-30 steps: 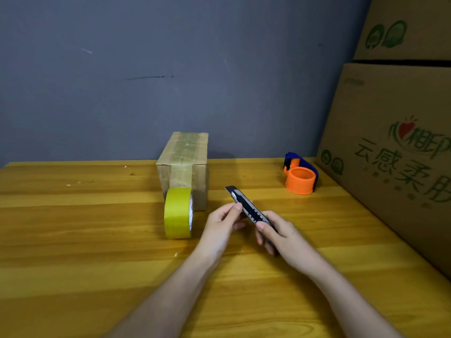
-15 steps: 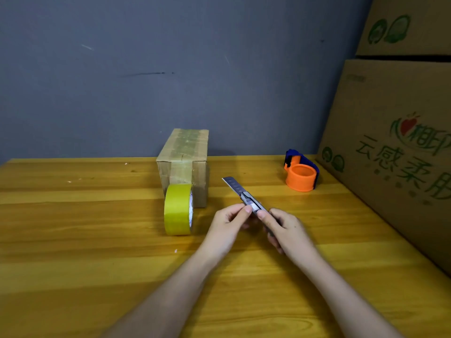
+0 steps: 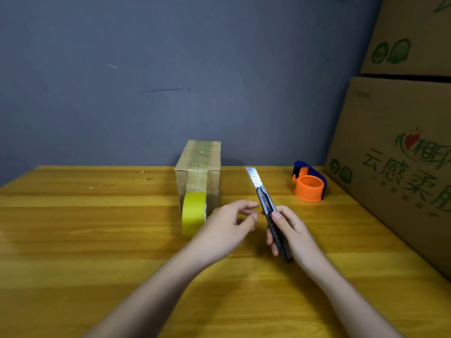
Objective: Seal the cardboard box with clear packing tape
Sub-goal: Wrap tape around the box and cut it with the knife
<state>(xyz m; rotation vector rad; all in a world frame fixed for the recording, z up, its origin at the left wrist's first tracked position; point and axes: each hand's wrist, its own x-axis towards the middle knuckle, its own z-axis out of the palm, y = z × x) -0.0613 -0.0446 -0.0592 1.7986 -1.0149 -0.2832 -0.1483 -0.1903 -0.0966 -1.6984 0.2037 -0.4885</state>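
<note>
Two hands over the table (image 3: 73, 240), close together near its middle. Right hand (image 3: 290, 230) wrapped around the dark handle of a utility knife (image 3: 271, 215), thumb pressed on top, segmented blade (image 3: 253, 178) pushed well out and pointing away toward the wall. Left hand (image 3: 229, 223) loosely open, fingers half curled, empty, fingertips just beside the knife but not touching it; slightly blurred.

Hard to tell how much of the knife's handle sits inside the right palm; lower end poking out below the fingers. Both forearms cut off at the bottom edge.

Farther back, cardboard box (image 3: 199, 172) standing near the rear of the table, glossy tape already visible across its top and down the front face. Yellow tape roll (image 3: 194, 213) upright on its edge, just in front of the box, partly covered by the left hand. Off to the right, orange and blue tape dispenser (image 3: 308, 184), well apart from the box. Large printed cartons (image 3: 400, 147) stacked along the right side, cropped by the frame.
</note>
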